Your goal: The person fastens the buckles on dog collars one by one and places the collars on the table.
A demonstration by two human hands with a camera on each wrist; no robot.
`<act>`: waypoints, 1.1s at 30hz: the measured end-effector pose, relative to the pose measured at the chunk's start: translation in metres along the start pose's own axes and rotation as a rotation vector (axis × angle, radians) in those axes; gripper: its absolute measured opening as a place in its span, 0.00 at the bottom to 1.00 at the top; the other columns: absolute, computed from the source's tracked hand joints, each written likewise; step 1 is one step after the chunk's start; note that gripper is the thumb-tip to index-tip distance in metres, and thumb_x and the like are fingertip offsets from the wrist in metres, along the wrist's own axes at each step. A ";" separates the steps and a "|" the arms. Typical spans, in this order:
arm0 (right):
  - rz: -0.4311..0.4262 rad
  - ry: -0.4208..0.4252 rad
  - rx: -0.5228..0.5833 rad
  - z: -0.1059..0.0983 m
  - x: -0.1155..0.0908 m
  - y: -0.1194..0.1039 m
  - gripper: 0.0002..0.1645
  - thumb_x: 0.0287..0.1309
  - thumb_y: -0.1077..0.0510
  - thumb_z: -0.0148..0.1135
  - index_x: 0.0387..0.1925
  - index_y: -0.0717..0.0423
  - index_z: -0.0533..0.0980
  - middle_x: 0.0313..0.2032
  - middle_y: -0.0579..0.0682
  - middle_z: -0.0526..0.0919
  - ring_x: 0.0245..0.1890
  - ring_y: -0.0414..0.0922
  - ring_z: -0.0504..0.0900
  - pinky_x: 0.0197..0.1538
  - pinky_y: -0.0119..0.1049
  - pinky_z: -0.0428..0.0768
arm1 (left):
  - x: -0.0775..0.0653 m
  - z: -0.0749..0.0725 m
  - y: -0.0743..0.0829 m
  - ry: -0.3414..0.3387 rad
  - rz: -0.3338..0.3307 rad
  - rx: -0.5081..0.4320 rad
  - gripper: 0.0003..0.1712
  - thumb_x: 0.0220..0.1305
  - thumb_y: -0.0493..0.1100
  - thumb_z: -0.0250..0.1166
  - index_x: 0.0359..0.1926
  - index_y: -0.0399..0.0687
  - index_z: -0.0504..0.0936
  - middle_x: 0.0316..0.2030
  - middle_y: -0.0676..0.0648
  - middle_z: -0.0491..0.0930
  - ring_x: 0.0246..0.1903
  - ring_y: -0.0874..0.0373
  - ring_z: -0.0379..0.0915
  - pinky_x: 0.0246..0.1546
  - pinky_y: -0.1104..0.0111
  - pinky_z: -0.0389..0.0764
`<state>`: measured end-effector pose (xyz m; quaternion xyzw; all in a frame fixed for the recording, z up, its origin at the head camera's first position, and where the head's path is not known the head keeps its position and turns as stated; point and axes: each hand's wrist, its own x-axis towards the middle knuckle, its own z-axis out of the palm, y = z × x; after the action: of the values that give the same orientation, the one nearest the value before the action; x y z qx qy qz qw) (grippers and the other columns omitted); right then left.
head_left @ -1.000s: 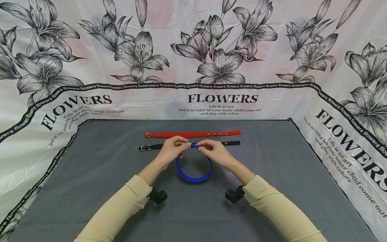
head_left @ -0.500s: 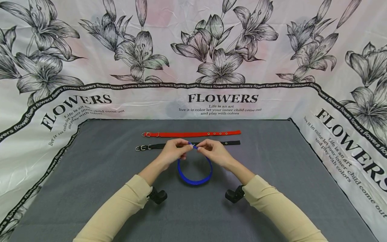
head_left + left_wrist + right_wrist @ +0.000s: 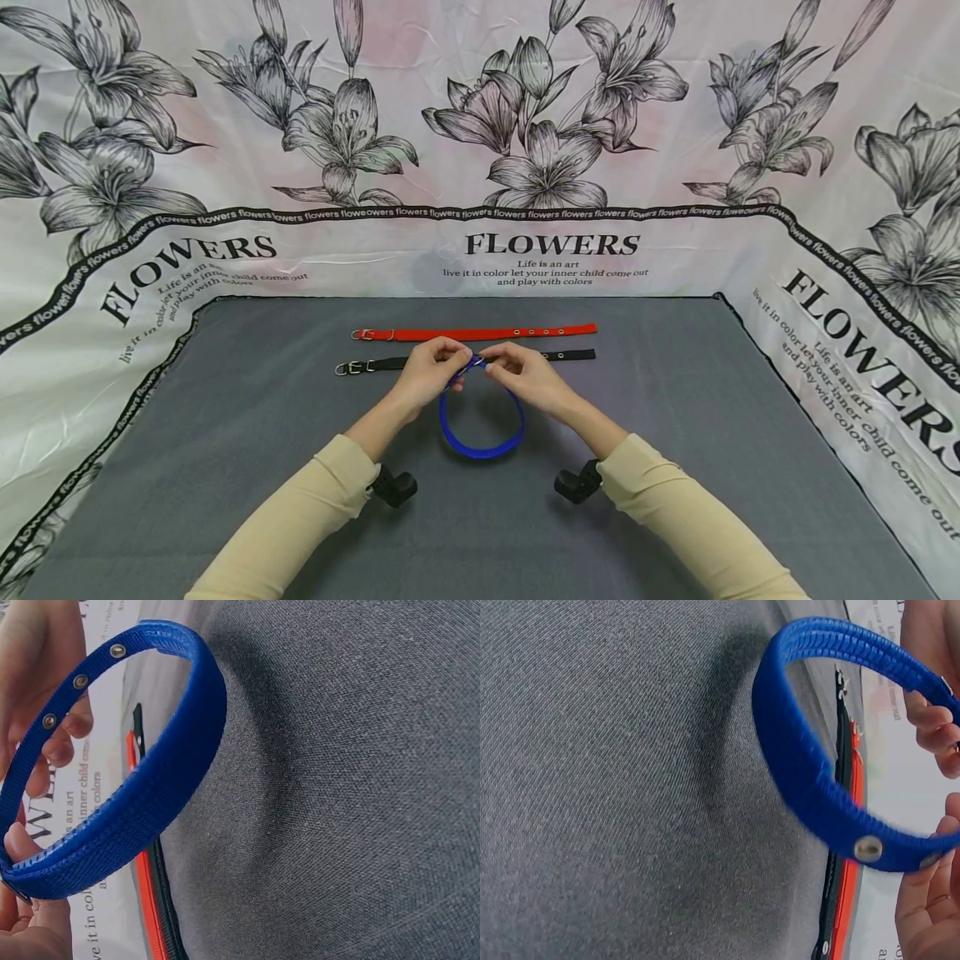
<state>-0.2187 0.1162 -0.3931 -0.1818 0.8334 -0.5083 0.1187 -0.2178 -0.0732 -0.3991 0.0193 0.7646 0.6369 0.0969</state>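
Note:
A blue pet collar (image 3: pixel 482 452) with metal eyelets hangs in a loop above the grey table. My left hand (image 3: pixel 423 379) pinches its buckle end, where a bit of metal shows between the fingertips of both hands. Opposite it, my right hand (image 3: pixel 536 383) pinches the strap near the same spot. In the left wrist view the collar (image 3: pixel 176 754) shows several eyelets along its thin side, and the buckle is partly hidden by my left fingers. Seen from the right wrist, the collar's padded band (image 3: pixel 780 727) curves round toward both hands.
Behind the hands a black collar (image 3: pixel 386 363) lies across the table, partly covered by them. Farther back a red collar (image 3: pixel 457 335) lies roughly parallel to it. The grey cloth (image 3: pixel 480 533) meets a white flower-printed backdrop (image 3: pixel 360 258) at the back and sides.
Both hands dipped slightly, then rose again at the collar's buckle. More metal now shows between the fingertips, and the lower part of the loop hangs slightly lower. The other collars have stayed put.

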 end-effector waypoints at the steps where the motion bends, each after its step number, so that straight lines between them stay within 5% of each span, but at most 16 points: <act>1: 0.003 -0.006 0.007 0.001 0.002 0.005 0.19 0.63 0.53 0.55 0.54 0.53 0.73 0.41 0.56 0.81 0.34 0.47 0.77 0.37 0.39 0.76 | 0.000 0.000 0.000 -0.004 -0.003 -0.001 0.13 0.65 0.47 0.58 0.44 0.44 0.77 0.35 0.44 0.77 0.35 0.44 0.77 0.36 0.60 0.81; 9: 0.024 -0.015 0.061 0.005 0.006 0.012 0.17 0.63 0.48 0.55 0.50 0.51 0.73 0.42 0.63 0.78 0.37 0.63 0.73 0.41 0.55 0.76 | -0.002 0.002 0.000 -0.040 0.006 -0.003 0.13 0.65 0.47 0.58 0.44 0.44 0.76 0.37 0.44 0.77 0.37 0.42 0.77 0.32 0.64 0.81; 21: 0.041 -0.009 0.062 0.005 0.005 0.011 0.15 0.63 0.50 0.54 0.46 0.55 0.72 0.40 0.62 0.78 0.34 0.62 0.74 0.38 0.51 0.77 | -0.001 0.001 -0.003 -0.035 0.031 -0.109 0.14 0.69 0.46 0.52 0.47 0.41 0.70 0.39 0.40 0.76 0.36 0.43 0.78 0.34 0.61 0.81; 25: 0.048 -0.009 0.060 0.004 0.004 0.012 0.14 0.63 0.51 0.54 0.45 0.54 0.72 0.41 0.65 0.78 0.34 0.64 0.74 0.35 0.45 0.77 | -0.011 0.000 0.012 -0.045 0.018 -0.124 0.17 0.70 0.45 0.50 0.50 0.35 0.67 0.39 0.37 0.75 0.38 0.42 0.78 0.42 0.53 0.79; 33: 0.022 0.033 0.048 0.005 0.007 0.011 0.14 0.62 0.53 0.55 0.48 0.53 0.72 0.41 0.59 0.75 0.31 0.63 0.74 0.29 0.37 0.75 | -0.019 0.000 0.026 -0.047 0.009 -0.134 0.16 0.70 0.42 0.49 0.50 0.32 0.67 0.35 0.38 0.74 0.27 0.58 0.79 0.46 0.49 0.75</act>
<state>-0.2248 0.1139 -0.4052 -0.1616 0.8246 -0.5298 0.1149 -0.2012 -0.0715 -0.3713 0.0311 0.7177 0.6864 0.1129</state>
